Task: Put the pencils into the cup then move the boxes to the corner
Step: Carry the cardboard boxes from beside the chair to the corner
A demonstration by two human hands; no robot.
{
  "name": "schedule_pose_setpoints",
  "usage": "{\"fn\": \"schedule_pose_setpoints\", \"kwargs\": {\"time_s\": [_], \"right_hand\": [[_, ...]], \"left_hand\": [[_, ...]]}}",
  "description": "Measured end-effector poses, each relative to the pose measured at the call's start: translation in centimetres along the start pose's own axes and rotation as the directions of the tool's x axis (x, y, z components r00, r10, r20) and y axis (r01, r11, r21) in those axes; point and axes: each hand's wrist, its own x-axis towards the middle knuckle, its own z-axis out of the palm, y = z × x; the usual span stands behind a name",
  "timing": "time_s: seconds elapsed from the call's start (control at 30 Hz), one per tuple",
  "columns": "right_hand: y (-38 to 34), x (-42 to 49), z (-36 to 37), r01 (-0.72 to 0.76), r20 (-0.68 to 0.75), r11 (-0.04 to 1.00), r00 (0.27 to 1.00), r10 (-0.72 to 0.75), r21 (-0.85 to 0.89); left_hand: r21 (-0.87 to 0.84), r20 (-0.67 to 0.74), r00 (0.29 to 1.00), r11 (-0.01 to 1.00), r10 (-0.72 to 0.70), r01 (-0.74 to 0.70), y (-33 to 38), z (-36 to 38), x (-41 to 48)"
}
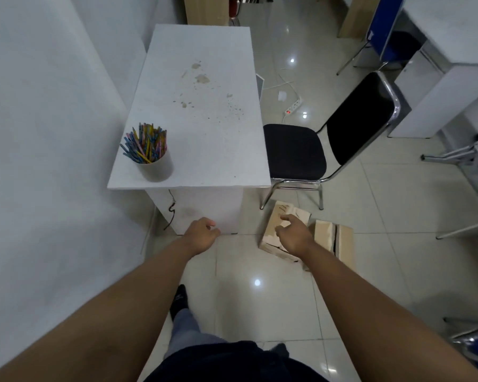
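Note:
A grey cup point(157, 168) full of coloured pencils point(145, 143) stands at the near left corner of the white table point(204, 128). Two cardboard boxes lie on the floor right of the table, one nearer the table point(272, 231) and one further right point(335, 238). My right hand point(293, 231) hovers over the nearer box with loosely curled fingers and holds nothing. My left hand point(203, 234) hangs in front of the table's base, fingers loosely curled, holding nothing.
A black chair point(295, 153) with a chrome frame stands just beyond the boxes. A white wall runs along the left. A power strip point(293, 106) and cable lie on the tiled floor farther back. More chairs and desks stand at the right.

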Motion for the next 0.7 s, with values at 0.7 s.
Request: {"fn": "schedule_pose_setpoints", "kwargs": {"time_s": [0.7], "right_hand": [[11.2,1.8,-12.5,-0.062,-0.003,0.99,0.998,0.063,0.125]], "left_hand": [[0.01,0.004,1.0,1.0,0.006,-0.006,10.3,12.1,-3.2]]}}
